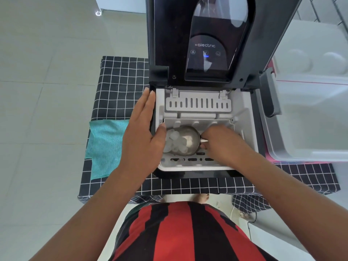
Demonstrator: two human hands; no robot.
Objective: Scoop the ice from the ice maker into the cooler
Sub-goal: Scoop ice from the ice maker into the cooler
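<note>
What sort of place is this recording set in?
Probably a home, not a commercial kitchen: a countertop ice maker on a low table with a checked cloth, tiled floor, a cooler beside it.

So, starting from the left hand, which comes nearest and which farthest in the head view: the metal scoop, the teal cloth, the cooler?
From the left hand, resting on the ice maker's left edge:
1. Metal scoop, just right of it in the ice basket, gripped by the right hand.
2. Teal cloth, a little farther off on its left.
3. Cooler, far right.
</note>
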